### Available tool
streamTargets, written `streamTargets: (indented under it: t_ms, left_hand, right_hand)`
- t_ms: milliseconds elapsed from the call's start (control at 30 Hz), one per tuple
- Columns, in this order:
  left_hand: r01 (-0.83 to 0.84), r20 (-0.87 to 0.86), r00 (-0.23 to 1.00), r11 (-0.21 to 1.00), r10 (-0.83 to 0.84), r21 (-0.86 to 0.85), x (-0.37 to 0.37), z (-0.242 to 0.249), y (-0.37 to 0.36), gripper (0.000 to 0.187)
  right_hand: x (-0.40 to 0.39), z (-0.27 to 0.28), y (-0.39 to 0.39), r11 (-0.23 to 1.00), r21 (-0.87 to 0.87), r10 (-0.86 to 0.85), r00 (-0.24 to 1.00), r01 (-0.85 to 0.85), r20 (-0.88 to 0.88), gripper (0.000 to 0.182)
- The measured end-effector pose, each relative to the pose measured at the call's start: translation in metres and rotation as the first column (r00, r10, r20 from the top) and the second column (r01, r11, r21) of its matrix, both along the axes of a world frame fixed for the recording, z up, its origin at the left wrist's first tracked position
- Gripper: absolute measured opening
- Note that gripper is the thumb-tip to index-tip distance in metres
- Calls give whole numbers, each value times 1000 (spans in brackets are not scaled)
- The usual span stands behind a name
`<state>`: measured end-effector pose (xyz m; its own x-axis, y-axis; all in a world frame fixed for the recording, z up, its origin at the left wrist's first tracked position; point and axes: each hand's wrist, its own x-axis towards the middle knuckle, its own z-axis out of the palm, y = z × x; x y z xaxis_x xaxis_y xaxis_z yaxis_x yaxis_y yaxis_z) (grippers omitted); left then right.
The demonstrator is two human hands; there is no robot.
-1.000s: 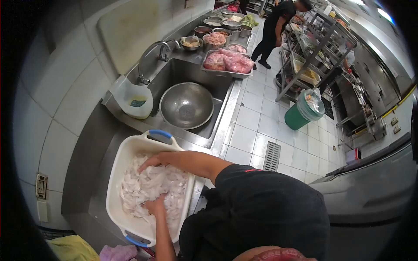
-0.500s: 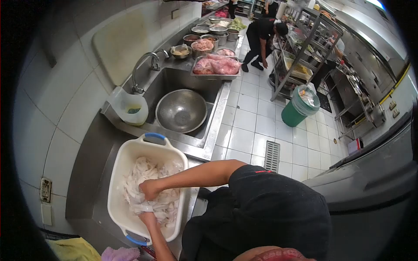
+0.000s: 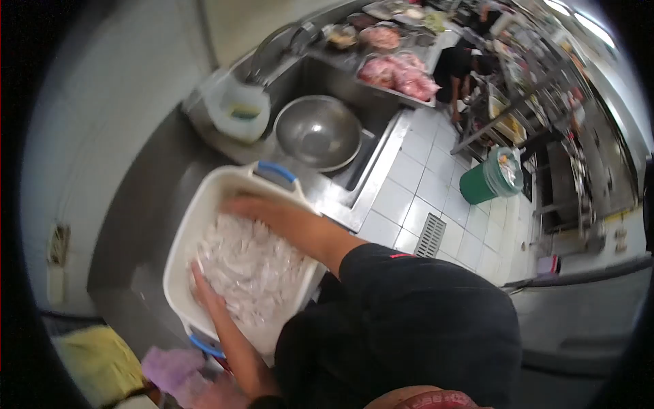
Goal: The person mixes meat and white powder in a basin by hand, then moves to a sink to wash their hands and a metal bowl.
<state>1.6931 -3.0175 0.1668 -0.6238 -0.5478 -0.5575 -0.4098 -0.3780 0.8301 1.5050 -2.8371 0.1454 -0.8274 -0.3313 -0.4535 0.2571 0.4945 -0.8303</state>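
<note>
A white plastic tub (image 3: 178,238) with blue handle grips rests on the steel counter. Inside lies a heap of pale, wet, soft strips (image 3: 255,262) that look like raw meat or seafood. My right hand (image 3: 248,206), blurred by motion, is flat with fingers outstretched against the heap's upper edge, near the tub's far wall. Lower down, my left hand (image 3: 206,290) reaches in along the tub's left side, fingers extended beside the strips.
Beyond the tub, a metal bowl (image 3: 319,133) sits in the sink (image 3: 388,146). A cut-open plastic jug (image 3: 235,109) stands beside it. A tray of bagged pink meat (image 3: 398,73) is farther back. Yellow (image 3: 102,365) and purple cloths (image 3: 174,371) lie lower left; a green bin (image 3: 485,178) is right.
My hands, together in the middle of the strips before, have spread apart: the right toward the tub's far end, the left toward its left side. The view has tilted.
</note>
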Motion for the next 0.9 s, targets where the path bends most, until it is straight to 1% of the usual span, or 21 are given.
streamTargets:
  t_ms: [33,67,100,133,200,233,267,300,333,367,433,500,533,567,633,700,733,800,833,867,900]
  left_hand:
    - [87,-152,987,971,-53,223,-2,0,0,69]
    - [171,-248,965,924,-86,343,-6,11,-2,64]
    - [117,-158,984,968,-83,223,-10,19,3,60]
    - [152,-256,966,878,-35,454,-14,12,0,59]
    - [127,-80,990,972,-113,198,-27,-28,-22,62]
    - [196,-19,980,979,-196,52,-30,-51,-31,65]
    - [201,33,979,977,-204,76,-28,-44,-26,68]
    - [204,84,974,974,-213,102,-28,-37,-21,71]
    - [204,-4,979,964,-206,170,-32,-21,-15,72]
    - [235,-46,972,956,-231,174,-28,-16,-18,71]
    - [322,-145,943,932,-300,164,-26,-7,-16,68]
    - [303,-9,953,952,-304,-38,-15,24,-13,62]
    - [313,47,950,940,-309,-135,-14,34,-5,59]
    - [279,-215,950,924,-226,262,-16,31,-4,51]
    - [360,-303,910,903,-284,236,-11,45,-5,49]
    - [335,-235,925,934,-300,125,-1,55,-2,59]
    - [307,-173,942,948,-289,87,7,32,-14,65]
    - [488,-192,845,866,-499,-107,28,71,3,67]
    - [538,-92,819,813,-567,-221,40,81,8,66]
    - [578,10,792,745,-610,-333,52,87,10,64]
    - [572,25,794,733,-607,-368,64,89,17,61]
  right_hand:
    - [-6,-15,0,997,-78,-2,1000,4,18,49]
    - [-12,-28,-3,985,-175,9,999,0,52,48]
    - [-16,-41,-6,960,-278,29,993,3,112,47]
    - [-21,-51,-8,921,-390,68,974,23,218,46]
    - [-24,-66,-14,818,-556,171,860,148,481,44]
    - [-24,-71,-19,781,-586,231,773,214,591,42]
    - [-19,-77,-24,756,-607,283,716,243,639,41]
    - [-16,-82,-25,739,-629,320,695,242,644,40]
    - [-16,-91,-27,688,-717,323,838,110,439,44]
    - [-10,-77,-32,761,-636,353,742,127,570,45]
    - [2,-40,-32,849,-518,332,662,100,672,48]
    - [14,-4,-31,888,-456,275,725,61,632,53]
    - [18,9,-34,884,-467,291,795,-10,533,53]
    - [21,19,-36,886,-458,285,861,-69,421,54]
    - [15,16,-37,852,-305,469,880,-426,81,57]
    - [35,50,-32,868,-197,486,860,-455,153,60]
    - [36,28,-34,847,-146,517,856,-511,7,68]
    - [75,86,0,884,44,459,842,-466,-283,59]
    - [75,55,-4,832,65,536,766,-551,-356,57]
    - [87,80,8,778,174,628,732,-604,-266,63]
    - [103,106,21,702,267,707,689,-660,-158,69]
